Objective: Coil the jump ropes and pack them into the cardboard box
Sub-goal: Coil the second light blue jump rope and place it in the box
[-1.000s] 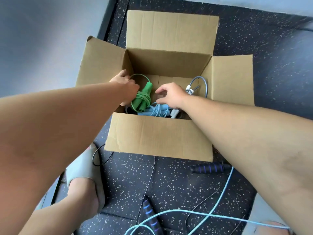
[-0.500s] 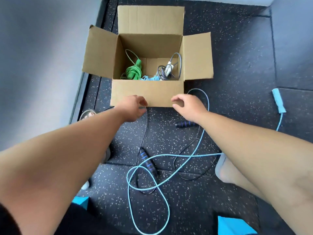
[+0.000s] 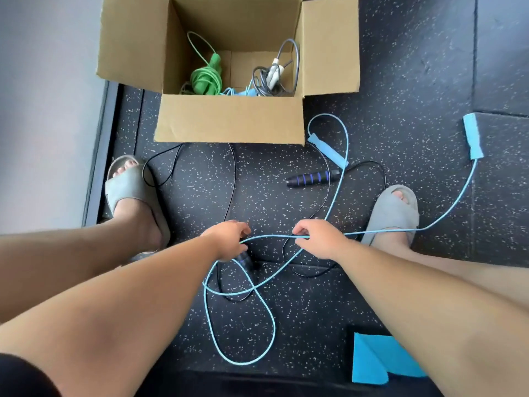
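- jump ropes already packed sit at 12 o'clock in the open brown cardboard box: a coiled green jump rope, a grey-corded rope with white handles and a pale blue bundle between them.
- light blue jump rope sprawls in loose loops over the dark speckled rubber floor at the centre. one flat blue handle lies just beside the box's front corner at 1 o'clock, and the other blue handle lies well apart at 2 o'clock.
- left hand has its fingers curled on this blue cord.
- right hand, at the left hand's 3 o'clock, pinches the same cord between thumb and fingers, with a short raised stretch running between the two.
- thin black jump rope lies tangled under the blue one. its black handle with blue rings lies near the closer blue handle.
- second black handle pokes out below the left hand at 6 o'clock; whether the hand touches it cannot be told.
- grey slippers stand at 9 and 3 o'clock.
- bright blue sheet lies at 5 o'clock.
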